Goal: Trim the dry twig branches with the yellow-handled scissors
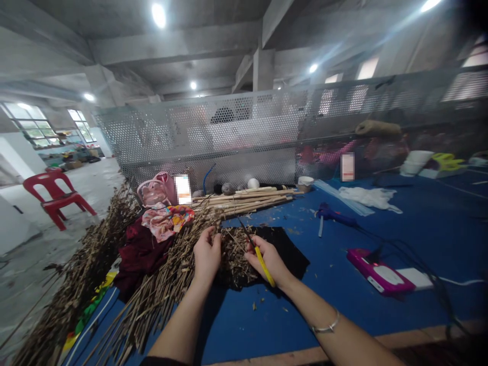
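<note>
My right hand [269, 259] is closed around scissors with a yellow handle [264, 265], their dark blades pointing up and away. Its thumb and fingertips are pinched above a heap of short dried plant cuttings [234, 251], which lies on a black cloth [290, 249]. At the heap's left edge, my left hand [207, 254] is curled with thumb and fingers close together. Whatever those fingers hold is hidden among the brown bits. Long dried plant stalks [152, 297] lie bundled beside my left forearm.
Pale wooden sticks [244, 201] lie behind the heap, before a perforated metal screen [206, 137]. A blue glue gun [335, 215], white gloves [369, 197] and a magenta device [381, 272] with cables lie on the blue tabletop [324, 310]. A red chair [57, 195] stands left.
</note>
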A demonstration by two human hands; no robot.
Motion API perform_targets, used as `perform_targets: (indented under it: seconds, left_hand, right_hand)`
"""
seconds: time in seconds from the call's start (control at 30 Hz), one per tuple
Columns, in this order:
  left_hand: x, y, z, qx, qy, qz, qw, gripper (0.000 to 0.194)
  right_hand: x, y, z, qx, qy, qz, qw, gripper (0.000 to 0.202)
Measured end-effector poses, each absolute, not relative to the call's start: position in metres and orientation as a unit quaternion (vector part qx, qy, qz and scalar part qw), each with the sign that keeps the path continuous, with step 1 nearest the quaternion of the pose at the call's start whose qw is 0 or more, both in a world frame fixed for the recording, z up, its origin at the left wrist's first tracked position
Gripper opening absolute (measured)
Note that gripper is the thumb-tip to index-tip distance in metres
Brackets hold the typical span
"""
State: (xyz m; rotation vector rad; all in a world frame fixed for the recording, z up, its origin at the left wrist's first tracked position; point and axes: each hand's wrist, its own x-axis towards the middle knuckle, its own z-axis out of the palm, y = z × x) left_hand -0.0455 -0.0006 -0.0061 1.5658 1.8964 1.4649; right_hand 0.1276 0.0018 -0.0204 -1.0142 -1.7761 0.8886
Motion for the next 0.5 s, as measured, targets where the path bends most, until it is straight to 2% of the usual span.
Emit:
perform_targets:
  seconds: [0.2,0.27,0.33,0.4,0.43,0.5]
  left_hand:
    - [-0.065,-0.005,0.001,0.559,0.765,0.318,0.04,0.037]
    - [-0.064,-0.008,0.003,0.573,0.766,0.292,0.0,0.036]
    - [-0.058,-0.01,0.006,0.585,0.745,0.317,-0.051,0.035]
    - [-0.049,-0.012,0.007,0.597,0.704,0.381,-0.059,0.033]
    - [-0.044,-0.013,0.007,0.609,0.673,0.419,-0.031,0.031]
    - [-0.033,-0.013,0.004,0.629,0.603,0.482,0.094,0.03]
  right_hand:
    - [0.129,0.005,-0.019,-0.392,-0.682,0.411,0.46,0.014]
    - [0.129,0.006,-0.017,-0.398,-0.663,0.429,0.467,0.016]
    - [0.129,0.006,-0.015,-0.403,-0.643,0.443,0.478,0.017]
    - [0.129,0.006,-0.012,-0.402,-0.629,0.455,0.485,0.02]
    - [0.129,0.006,-0.011,-0.4,-0.629,0.46,0.483,0.021]
    - [0.131,0.004,-0.008,-0.396,-0.642,0.466,0.462,0.021]
